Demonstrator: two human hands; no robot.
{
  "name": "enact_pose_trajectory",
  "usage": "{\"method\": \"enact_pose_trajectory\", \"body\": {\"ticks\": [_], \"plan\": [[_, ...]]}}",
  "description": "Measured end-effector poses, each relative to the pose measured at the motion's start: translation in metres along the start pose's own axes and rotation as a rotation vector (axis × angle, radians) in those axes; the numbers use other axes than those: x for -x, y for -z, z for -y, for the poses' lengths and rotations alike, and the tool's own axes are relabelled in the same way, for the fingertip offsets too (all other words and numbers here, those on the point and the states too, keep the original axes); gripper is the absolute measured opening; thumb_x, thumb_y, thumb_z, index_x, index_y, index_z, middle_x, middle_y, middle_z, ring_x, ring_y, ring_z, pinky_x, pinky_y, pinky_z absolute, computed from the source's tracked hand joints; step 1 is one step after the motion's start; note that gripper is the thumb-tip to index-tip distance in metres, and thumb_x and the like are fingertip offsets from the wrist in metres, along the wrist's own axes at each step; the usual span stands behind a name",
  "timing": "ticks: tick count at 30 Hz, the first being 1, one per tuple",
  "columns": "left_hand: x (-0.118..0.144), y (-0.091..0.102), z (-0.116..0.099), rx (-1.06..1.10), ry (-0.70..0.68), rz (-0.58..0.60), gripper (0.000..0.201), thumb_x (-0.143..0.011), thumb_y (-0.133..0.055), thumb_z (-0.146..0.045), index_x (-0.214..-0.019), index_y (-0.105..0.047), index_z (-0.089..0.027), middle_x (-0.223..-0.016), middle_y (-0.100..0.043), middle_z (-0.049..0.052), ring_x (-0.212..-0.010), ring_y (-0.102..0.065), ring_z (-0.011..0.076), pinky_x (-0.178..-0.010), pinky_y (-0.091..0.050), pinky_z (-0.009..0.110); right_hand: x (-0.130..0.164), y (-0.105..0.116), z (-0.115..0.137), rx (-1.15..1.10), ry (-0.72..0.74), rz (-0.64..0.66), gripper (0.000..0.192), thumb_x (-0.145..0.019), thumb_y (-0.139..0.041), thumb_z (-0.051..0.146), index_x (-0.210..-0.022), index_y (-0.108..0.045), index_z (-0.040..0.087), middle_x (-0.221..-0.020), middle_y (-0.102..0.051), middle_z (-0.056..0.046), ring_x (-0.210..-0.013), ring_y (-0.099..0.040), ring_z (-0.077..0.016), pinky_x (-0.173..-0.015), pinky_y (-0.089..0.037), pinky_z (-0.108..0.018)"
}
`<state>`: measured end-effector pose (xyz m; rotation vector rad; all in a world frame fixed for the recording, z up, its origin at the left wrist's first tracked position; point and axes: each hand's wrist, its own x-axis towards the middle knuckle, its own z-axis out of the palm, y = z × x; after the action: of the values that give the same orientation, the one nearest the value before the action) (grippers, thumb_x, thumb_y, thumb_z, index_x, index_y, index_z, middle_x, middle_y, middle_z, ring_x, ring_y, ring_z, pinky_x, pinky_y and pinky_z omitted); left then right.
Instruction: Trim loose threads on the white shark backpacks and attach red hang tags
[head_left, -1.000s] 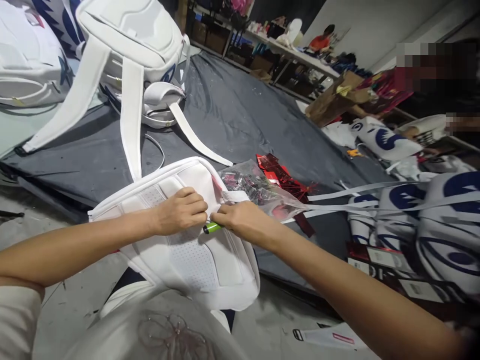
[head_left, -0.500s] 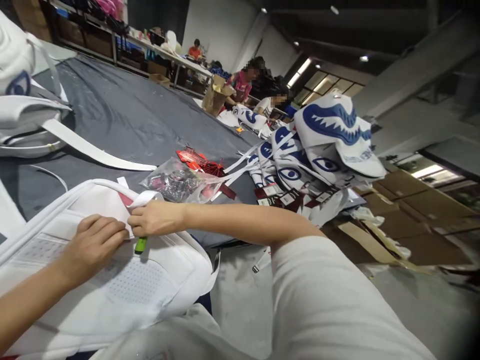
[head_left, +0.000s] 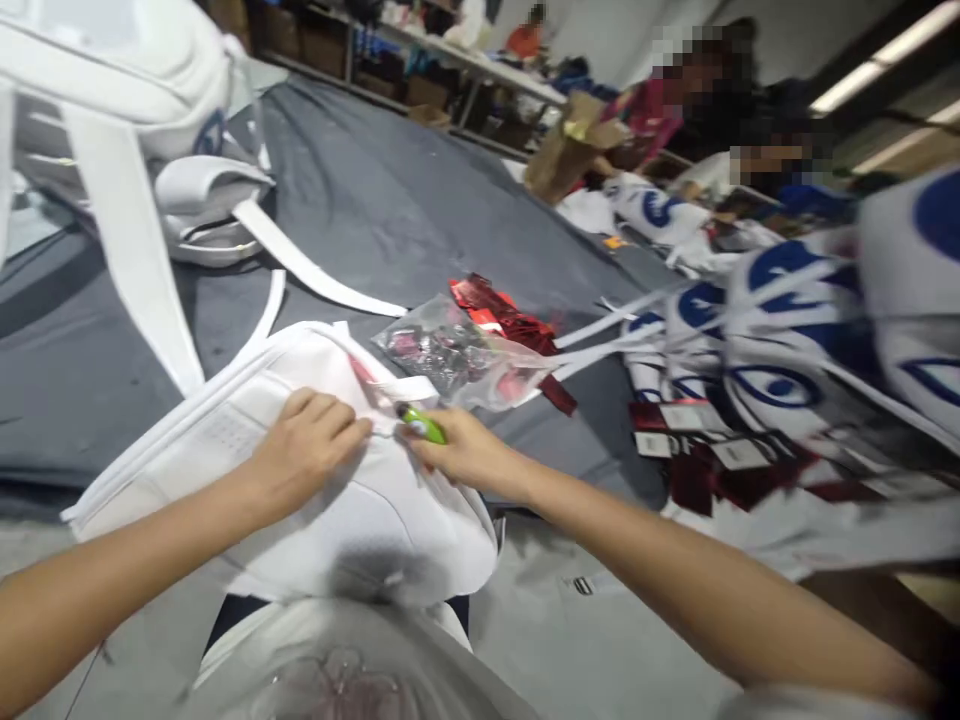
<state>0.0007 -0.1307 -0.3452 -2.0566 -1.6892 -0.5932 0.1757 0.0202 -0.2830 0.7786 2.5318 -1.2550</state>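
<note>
A white bag (head_left: 315,550) with padded, perforated panels lies in front of me, partly over the table edge. My left hand (head_left: 311,440) is closed on a fold of its white fabric near the opening. A little red shows inside the opening. My right hand (head_left: 469,455) is shut around a small green lighter (head_left: 424,425), its dark end pointing at the bag beside a short white strap (head_left: 409,388). The lighter is close to the fabric; whether it touches I cannot tell.
Left stands another white bag (head_left: 150,70) with hanging straps. Ahead lie a clear plastic bag (head_left: 450,350) and red tags (head_left: 502,310) on the grey-covered table (head_left: 360,200). At right are several white-and-blue bags (head_left: 772,370). People work beyond a cardboard box (head_left: 570,150).
My right hand has drawn back to the right from the left hand and turned the green lighter so its dark end faces the bag. My view has shifted left.
</note>
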Motion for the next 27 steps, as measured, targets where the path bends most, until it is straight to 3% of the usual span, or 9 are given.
{"method": "enact_pose_trajectory", "body": {"ticks": [2,4,10,13,16,23,27], "plan": [[-0.001,-0.005,-0.004,0.009,0.021,-0.050,0.012,-0.092,-0.057,-0.014,-0.098,-0.065,-0.020,-0.082,-0.065,0.002,-0.082,-0.055,0.0194,-0.084,-0.039,0.039,0.007,0.002,-0.006,-0.289,-0.183,0.091,0.017,-0.086,-0.050,0.016,-0.098,-0.061,0.015,-0.062,-0.064,0.004,-0.039,-0.044,-0.0085,-0.043,-0.036,-0.020],[0.001,-0.008,-0.007,0.023,0.009,-0.125,0.012,-0.092,-0.056,-0.011,-0.091,-0.065,-0.020,-0.081,-0.066,0.001,-0.084,-0.056,0.0176,-0.090,-0.038,0.040,0.012,0.002,-0.004,-0.445,-0.274,0.135,0.017,-0.083,-0.052,0.019,-0.098,-0.060,0.014,-0.066,-0.068,0.002,-0.036,-0.041,-0.0065,-0.040,-0.033,-0.019],[0.006,-0.010,-0.011,0.002,-0.044,-0.196,0.013,-0.092,-0.059,-0.012,-0.084,-0.062,-0.021,-0.083,-0.069,-0.003,-0.086,-0.057,0.0147,-0.091,-0.038,0.037,0.010,-0.007,0.010,-0.513,-0.281,0.055,0.018,-0.082,-0.056,0.023,-0.097,-0.060,0.014,-0.067,-0.068,0.002,-0.037,-0.043,-0.0058,-0.040,-0.034,-0.019],[0.006,-0.012,-0.010,-0.002,-0.044,-0.210,0.012,-0.091,-0.061,-0.012,-0.082,-0.061,-0.021,-0.082,-0.069,-0.003,-0.085,-0.057,0.0146,-0.090,-0.039,0.037,0.001,-0.013,0.014,-0.359,-0.205,0.014,0.008,-0.080,-0.055,0.020,-0.081,-0.062,0.017,-0.064,-0.065,0.003,-0.039,-0.046,-0.0071,-0.040,-0.036,-0.020],[0.007,-0.013,-0.009,0.001,-0.050,-0.220,0.011,-0.090,-0.062,-0.012,-0.083,-0.061,-0.020,-0.082,-0.069,-0.002,-0.084,-0.057,0.0154,-0.089,-0.040,0.038,-0.011,-0.019,0.022,-0.101,-0.172,-0.088,0.014,-0.078,-0.054,0.015,-0.066,-0.060,0.018,-0.057,-0.058,0.004,-0.042,-0.047,-0.0079,-0.043,-0.034,-0.020],[0.011,-0.016,-0.007,-0.002,-0.069,-0.282,0.015,-0.093,-0.057,-0.011,-0.080,-0.059,-0.019,-0.081,-0.066,-0.001,-0.085,-0.057,0.0157,-0.090,-0.041,0.037,-0.032,-0.029,0.043,0.317,-0.215,-0.142,0.019,-0.084,-0.057,0.016,-0.065,-0.057,0.018,-0.058,-0.060,0.001,-0.054,-0.053,-0.0120,-0.052,-0.031,-0.023],[0.012,-0.016,-0.006,-0.033,-0.077,-0.312,0.018,-0.095,-0.053,-0.011,-0.079,-0.058,-0.019,-0.079,-0.065,-0.001,-0.082,-0.058,0.0149,-0.088,-0.043,0.037,-0.034,-0.030,0.054,0.453,-0.271,-0.077,0.016,-0.084,-0.058,0.016,-0.068,-0.060,0.018,-0.067,-0.067,-0.004,-0.062,-0.060,-0.0151,-0.055,-0.034,-0.024]]}}
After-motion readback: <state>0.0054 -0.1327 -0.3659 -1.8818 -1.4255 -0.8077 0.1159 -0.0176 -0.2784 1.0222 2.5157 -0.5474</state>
